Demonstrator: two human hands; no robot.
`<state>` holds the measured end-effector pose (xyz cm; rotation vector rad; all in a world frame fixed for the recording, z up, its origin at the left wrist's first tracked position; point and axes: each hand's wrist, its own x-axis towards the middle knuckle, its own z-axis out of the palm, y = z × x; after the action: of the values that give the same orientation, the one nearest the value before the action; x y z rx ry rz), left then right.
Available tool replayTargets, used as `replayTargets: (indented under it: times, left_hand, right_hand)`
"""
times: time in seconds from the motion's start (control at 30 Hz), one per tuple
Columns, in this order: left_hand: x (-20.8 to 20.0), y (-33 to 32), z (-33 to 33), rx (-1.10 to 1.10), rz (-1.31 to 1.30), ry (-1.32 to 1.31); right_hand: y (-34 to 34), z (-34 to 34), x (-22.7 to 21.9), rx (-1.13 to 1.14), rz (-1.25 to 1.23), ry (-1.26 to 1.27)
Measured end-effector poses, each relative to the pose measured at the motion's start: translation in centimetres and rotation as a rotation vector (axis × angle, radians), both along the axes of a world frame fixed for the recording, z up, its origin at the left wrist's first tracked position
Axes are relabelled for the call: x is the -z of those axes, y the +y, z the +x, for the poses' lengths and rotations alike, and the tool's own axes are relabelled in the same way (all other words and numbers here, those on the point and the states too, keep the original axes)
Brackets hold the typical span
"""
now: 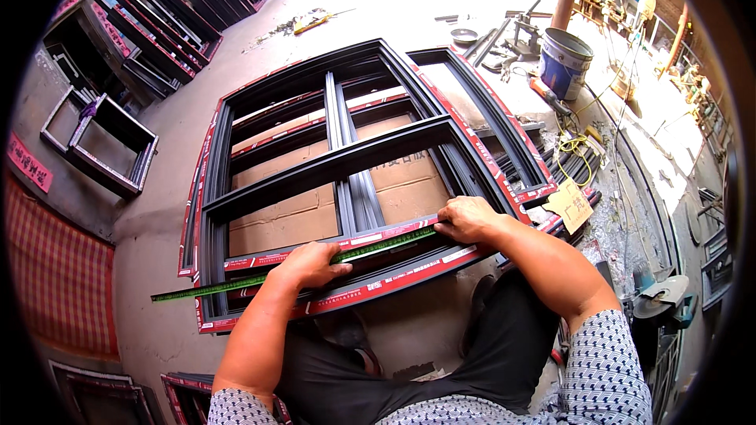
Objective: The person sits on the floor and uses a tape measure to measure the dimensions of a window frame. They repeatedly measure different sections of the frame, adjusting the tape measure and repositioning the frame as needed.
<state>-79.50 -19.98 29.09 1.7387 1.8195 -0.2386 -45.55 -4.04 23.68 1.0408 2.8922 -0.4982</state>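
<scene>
a black window frame [315,169] with red protective strips lies flat before the person, brown cardboard [409,185] showing through its openings. a green measuring tape [378,247] is stretched along the near rail of this frame, at 6 o'clock, its one end jutting past the frame's edge at 8 o'clock. the left hand [311,265], at 7 o'clock, is closed around the tape partway along, which passes between thumb and fingers. the right hand [466,220], between 3 and 4 o'clock, is curled tight at the other end of the tape, knuckles up, pinching it by the rail; its fingertips are hidden.

at 2 o'clock a second dark frame [501,110] lies just beside the first, and farther out that way a blue and white bucket [564,67] stands upright. a shallow bowl [464,35] sits on the floor at 1 o'clock. dark profiles [150,24] lean at 10 o'clock, a smaller frame [142,159] stands tilted near the wall at 9 o'clock, and a red checked curtain [63,275] hangs at 8 o'clock. at 4 o'clock, well apart from the hands, is a tool with a round disc [661,297].
</scene>
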Motion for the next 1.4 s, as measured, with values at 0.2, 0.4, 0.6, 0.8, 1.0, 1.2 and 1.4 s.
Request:
replayTargets:
  times: [0.2,0.4,0.6,0.8,1.0,1.2,1.4]
  left_hand:
    - [-1.1,0.8,2.5,-0.033,-0.038,0.001]
    - [-1.2,0.1,2.5,-0.03,0.02,0.001]
    - [-1.2,0.2,2.9,-0.047,0.011,-0.021]
    - [-1.5,0.4,2.9,-0.042,0.003,0.006]
    - [-1.4,0.1,2.6,-0.039,0.049,-0.025]
    - [-2.1,0.1,2.8,-0.061,0.014,-0.039]
    - [-2.6,0.2,2.9,-0.049,0.001,-0.032]
  right_hand:
    - [0.3,0.7,0.2,0.045,-0.077,-0.066]
    - [0.6,0.5,1.0,0.024,-0.033,-0.016]
    - [0.5,0.8,1.1,0.042,-0.069,-0.012]
    - [0.8,0.7,1.3,0.047,-0.065,0.002]
    - [0.7,0.7,1.1,0.055,-0.071,0.015]
    - [0.6,0.7,1.0,0.05,-0.078,-0.009]
    - [0.7,0.7,0.7,0.051,-0.083,-0.017]
